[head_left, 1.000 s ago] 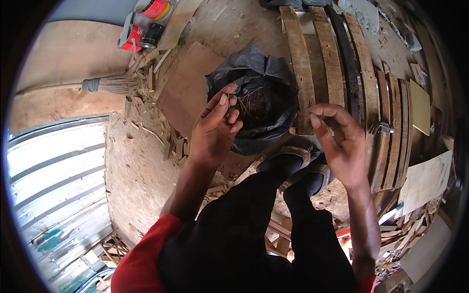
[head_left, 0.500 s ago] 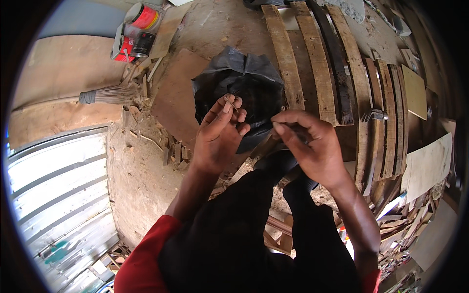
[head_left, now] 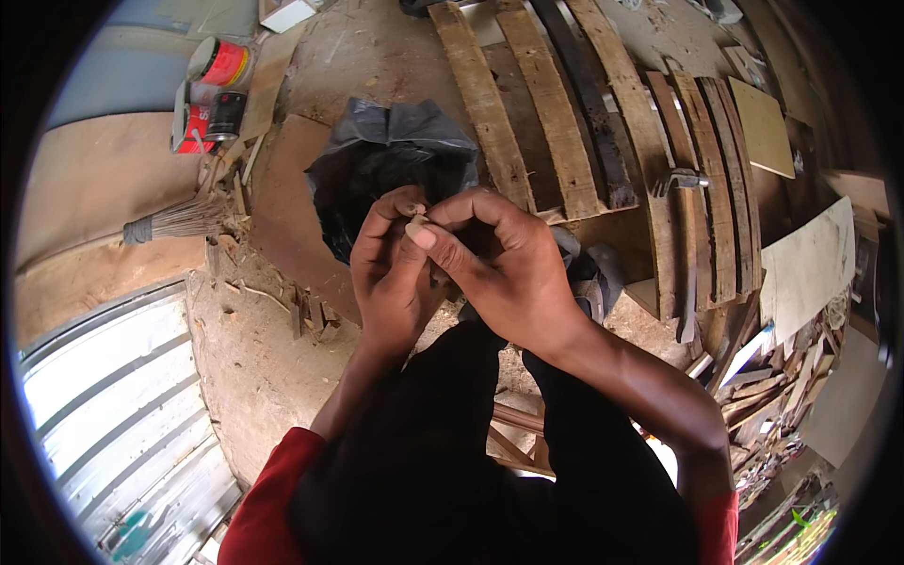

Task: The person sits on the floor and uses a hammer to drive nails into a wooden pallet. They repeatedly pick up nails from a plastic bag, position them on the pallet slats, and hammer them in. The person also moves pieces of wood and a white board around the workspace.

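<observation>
My left hand [head_left: 388, 282] and my right hand [head_left: 516, 268] meet in front of my body, with thumbs and forefingers pinched close together. Something small and pale may be between the fingertips, but it is too small to name. Just beyond the hands, a black plastic bag [head_left: 391, 141] stands with its mouth open upward. Its near side is partly covered by my hands, and the inside is too dark to make out.
Wooden slats [head_left: 551, 113] lie side by side at the right, with a hammer [head_left: 680, 179] on them. Paint cans [head_left: 221, 64] and a twig broom [head_left: 179, 221] are at the left. A brown board [head_left: 287, 202] lies beside the bag. Scrap wood [head_left: 767, 400] is piled at right.
My right hand has moved left, and its fingertips now meet those of my left hand. The whole view has shifted, so the bag and slats appear further left.
</observation>
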A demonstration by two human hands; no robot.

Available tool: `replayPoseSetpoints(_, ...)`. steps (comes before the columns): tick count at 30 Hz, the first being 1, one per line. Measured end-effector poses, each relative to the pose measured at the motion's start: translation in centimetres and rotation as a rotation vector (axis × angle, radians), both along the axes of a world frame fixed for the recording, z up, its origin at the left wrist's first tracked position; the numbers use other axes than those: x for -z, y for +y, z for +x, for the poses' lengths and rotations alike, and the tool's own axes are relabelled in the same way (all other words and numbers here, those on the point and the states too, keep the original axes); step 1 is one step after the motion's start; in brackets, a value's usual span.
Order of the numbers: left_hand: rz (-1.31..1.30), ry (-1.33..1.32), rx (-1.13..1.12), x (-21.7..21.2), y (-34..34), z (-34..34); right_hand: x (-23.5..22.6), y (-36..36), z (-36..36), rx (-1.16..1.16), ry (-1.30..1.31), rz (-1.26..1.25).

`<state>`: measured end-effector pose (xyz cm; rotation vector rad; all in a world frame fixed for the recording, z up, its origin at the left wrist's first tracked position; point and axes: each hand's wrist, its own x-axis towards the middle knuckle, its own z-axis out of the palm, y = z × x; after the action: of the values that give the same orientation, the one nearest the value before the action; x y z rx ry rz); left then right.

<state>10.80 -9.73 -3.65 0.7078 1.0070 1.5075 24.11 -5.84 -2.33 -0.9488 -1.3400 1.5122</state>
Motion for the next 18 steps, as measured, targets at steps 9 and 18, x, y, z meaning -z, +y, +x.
replayPoseSetpoints(9, -0.088, -0.090, -0.022, 0.8, 0.4, -0.9, 1.9, -1.1, 3.4, -0.140, -0.253, -0.059)
replayPoseSetpoints(18, -0.108, 0.484, 0.173, -0.7, 0.1, 1.3, 2.5, -0.8, 4.5, 0.041, -0.047, 0.157)
